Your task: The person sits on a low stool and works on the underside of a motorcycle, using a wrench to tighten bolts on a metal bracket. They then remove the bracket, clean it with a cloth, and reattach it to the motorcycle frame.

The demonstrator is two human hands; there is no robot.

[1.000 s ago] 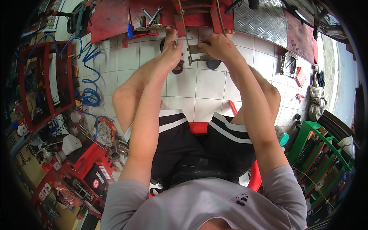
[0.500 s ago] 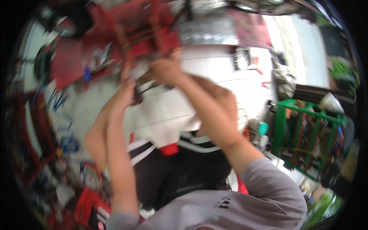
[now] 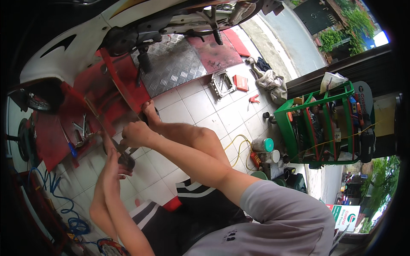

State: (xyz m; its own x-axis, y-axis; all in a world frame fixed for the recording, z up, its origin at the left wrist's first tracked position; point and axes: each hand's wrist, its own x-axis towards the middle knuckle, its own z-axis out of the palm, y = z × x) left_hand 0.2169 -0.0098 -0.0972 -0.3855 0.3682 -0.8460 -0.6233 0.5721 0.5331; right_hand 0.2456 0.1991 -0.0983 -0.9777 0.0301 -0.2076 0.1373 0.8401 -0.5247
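Both hands at red metal frame [image 3: 117, 81], 10 o'clock.
Right hand [image 3: 140, 133], 9 o'clock: fingers clenched on the frame's near end. Left hand [image 3: 112, 158], 8 o'clock, beside it; grip cannot be determined. Green rack [image 3: 282, 128]: 3 o'clock.

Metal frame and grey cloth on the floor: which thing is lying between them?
In the head view, a red box lies between the metal frame and the grey cloth.
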